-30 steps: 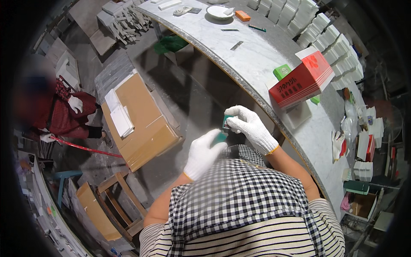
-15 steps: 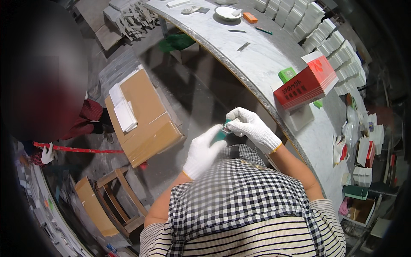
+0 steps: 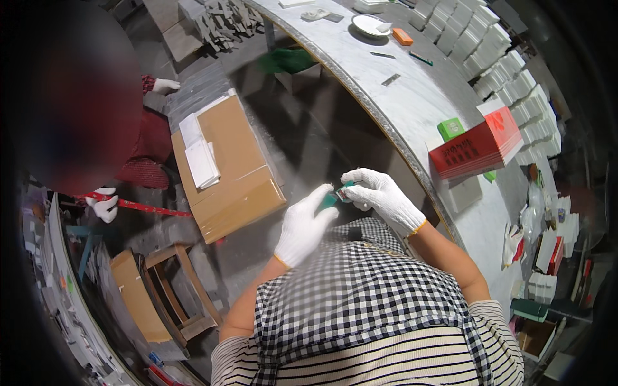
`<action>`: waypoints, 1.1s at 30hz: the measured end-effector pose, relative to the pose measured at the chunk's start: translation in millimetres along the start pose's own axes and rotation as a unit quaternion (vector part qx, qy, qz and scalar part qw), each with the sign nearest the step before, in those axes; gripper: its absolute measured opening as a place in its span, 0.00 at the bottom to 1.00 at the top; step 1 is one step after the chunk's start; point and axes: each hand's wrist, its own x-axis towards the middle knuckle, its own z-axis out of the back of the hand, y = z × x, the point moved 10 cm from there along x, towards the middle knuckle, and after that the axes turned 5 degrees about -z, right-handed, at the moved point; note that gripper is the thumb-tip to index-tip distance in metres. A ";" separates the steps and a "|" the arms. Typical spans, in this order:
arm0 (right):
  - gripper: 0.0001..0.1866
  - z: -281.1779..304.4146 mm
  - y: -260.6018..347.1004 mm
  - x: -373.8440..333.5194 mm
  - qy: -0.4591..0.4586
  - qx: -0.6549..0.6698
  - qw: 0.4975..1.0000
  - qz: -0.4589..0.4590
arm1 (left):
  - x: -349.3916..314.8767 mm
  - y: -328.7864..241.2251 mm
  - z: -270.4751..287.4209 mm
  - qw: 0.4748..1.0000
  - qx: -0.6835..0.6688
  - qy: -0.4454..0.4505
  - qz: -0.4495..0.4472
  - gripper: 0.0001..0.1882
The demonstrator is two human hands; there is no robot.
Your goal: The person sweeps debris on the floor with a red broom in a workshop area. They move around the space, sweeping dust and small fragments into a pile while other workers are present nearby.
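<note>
Both my hands wear white knitted gloves and meet just in front of my checked apron. My left hand (image 3: 304, 226) grips a small green piece (image 3: 329, 201) between thumb and fingers. My right hand (image 3: 385, 201) pinches a small green and silvery piece (image 3: 346, 190) right beside it. Whether the two are parts of one object I cannot tell, since fingers cover much of them. They are held in the air, off the table's near edge.
A marble-topped table (image 3: 412, 116) curves along the right, bearing a red box (image 3: 473, 153), a small green box (image 3: 450, 128), a white plate (image 3: 371, 26) and stacked white pieces (image 3: 483, 58). On the left are a cardboard carton (image 3: 241, 161), a wooden stool (image 3: 183, 289) and a co-worker gripping a red strap (image 3: 151, 207).
The view has shifted, moving the table and carton rightward. The green bits between my hands show more plainly. A co-worker's gloved hand now appears beside the carton's far end.
</note>
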 end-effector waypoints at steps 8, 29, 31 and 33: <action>0.17 -20.5 9.7 31.4 0.001 -0.066 0.998 -0.009 | 4.2 14.0 20.7 0.998 0.020 -0.037 0.038 0.27; 0.13 -28.6 51.1 218.3 0.248 -0.016 0.966 -0.069 | 141.2 64.1 62.8 0.972 0.146 -0.013 0.183 0.28; 0.13 -34.5 54.8 228.7 0.280 -0.014 0.958 -0.065 | 149.9 70.8 68.1 0.966 0.151 -0.024 0.208 0.30; 0.12 -44.9 58.0 235.2 0.294 -0.017 0.953 -0.069 | 157.7 82.5 72.0 0.959 0.147 -0.043 0.240 0.32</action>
